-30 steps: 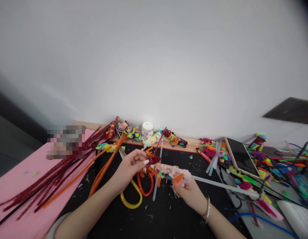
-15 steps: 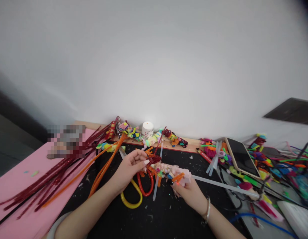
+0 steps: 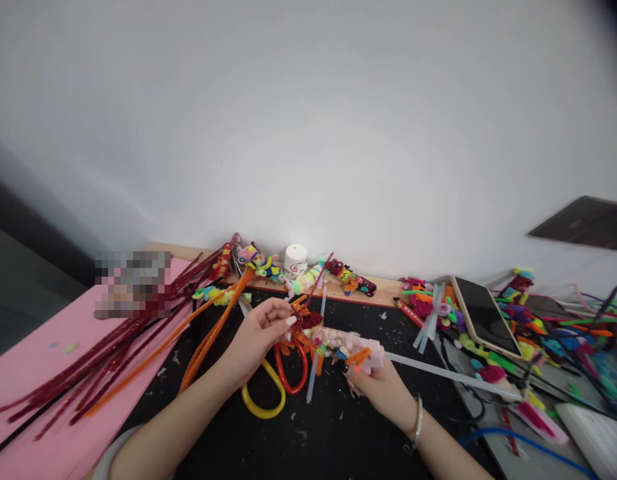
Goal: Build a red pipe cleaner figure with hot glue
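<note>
My left hand [image 3: 268,330] pinches a dark red and orange pipe-cleaner piece [image 3: 308,321] with thumb and fingers. A thin red stem sticks up from it. Closed around a pink glue gun [image 3: 368,352], my right hand [image 3: 381,387] keeps its front end against or very near the red piece; actual contact cannot be made out. Colourful bits cover the gun's body, a small red light glows on it, and a long translucent glue stick [image 3: 453,375] trails from its back. Under the hands lie scissors [image 3: 263,403] with one yellow and one red handle loop.
Orange pipe cleaners [image 3: 208,343] and dark red ones [image 3: 113,347] spread leftward over a pink surface [image 3: 18,387]. Pipe-cleaner figures and a white paper cup [image 3: 296,260] line the wall. A phone [image 3: 486,317] and many coloured pipe cleaners [image 3: 573,347] crowd the right, with cables among them.
Both hands stay almost in place. My left fingers and the red piece have shifted very slightly; the glue gun's position is nearly the same.
</note>
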A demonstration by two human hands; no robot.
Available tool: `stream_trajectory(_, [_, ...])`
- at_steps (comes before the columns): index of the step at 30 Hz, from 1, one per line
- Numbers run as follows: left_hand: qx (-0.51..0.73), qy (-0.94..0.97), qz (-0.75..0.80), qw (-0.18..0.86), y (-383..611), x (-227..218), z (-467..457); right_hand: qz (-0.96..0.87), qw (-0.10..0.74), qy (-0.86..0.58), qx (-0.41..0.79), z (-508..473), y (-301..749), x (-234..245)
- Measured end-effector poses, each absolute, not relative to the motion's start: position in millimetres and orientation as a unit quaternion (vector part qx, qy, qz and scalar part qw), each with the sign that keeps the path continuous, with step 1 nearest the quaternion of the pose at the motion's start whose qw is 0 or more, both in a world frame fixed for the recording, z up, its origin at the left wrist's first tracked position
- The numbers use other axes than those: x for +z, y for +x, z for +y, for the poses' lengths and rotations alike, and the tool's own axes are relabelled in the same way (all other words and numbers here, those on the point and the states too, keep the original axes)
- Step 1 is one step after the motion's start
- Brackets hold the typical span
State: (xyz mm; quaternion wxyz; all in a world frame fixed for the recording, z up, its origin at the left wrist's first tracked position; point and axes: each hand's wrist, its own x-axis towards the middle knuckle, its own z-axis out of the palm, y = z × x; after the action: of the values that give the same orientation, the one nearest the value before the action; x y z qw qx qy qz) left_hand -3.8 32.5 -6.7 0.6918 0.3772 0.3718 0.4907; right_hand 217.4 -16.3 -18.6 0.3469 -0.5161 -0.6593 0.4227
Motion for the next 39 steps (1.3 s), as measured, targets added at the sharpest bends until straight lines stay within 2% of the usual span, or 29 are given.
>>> stream_trajectory(4, [0.506, 0.355, 0.376, 0.691, -4.3, -6.7, 33.1, -0.682, 0.359, -0.540, 0.338, -15.2, 217.7, -11.3])
stream_trajectory(7, [0.511, 0.355, 0.376, 0.686, -4.5, -7.2, 33.2, -0.699, 0.338, -0.562, 0.285, -12.8, 221.2, -7.6])
stream_trajectory(10, [0.510, 0.366, 0.373, 0.684, -4.1, -7.3, 33.2, -0.719, 0.295, -0.599, 0.191, -9.2, 226.9, -8.4])
stream_trajectory(14, [0.500, 0.393, 0.379, 0.672, -3.2, -7.7, 32.4, -0.754, 0.195, -0.625, 0.050, -4.3, 232.1, -11.8])
stream_trajectory(19, [0.475, 0.452, 0.390, 0.646, -3.0, -10.6, 31.6, -0.761, 0.132, -0.635, -0.027, -6.2, 227.2, -13.5])
stream_trajectory(23, [0.467, 0.478, 0.391, 0.633, -2.9, -10.0, 32.0, -0.765, 0.162, -0.622, -0.030, -9.5, 221.8, -9.7])
stream_trajectory(28, [0.434, 0.535, 0.388, 0.612, -0.6, -5.6, 26.2, -0.785, 0.261, -0.561, -0.040, -13.0, 218.2, -1.8])
stream_trajectory(34, [0.370, 0.667, 0.384, 0.520, 2.9, -4.4, 15.8, -0.820, 0.286, -0.490, -0.074, -19.6, 214.0, -0.9])
stream_trajectory(39, [0.405, 0.571, 0.378, 0.606, 3.9, -7.3, 18.7, -0.813, 0.342, -0.470, -0.043, -20.6, 215.3, 3.0])
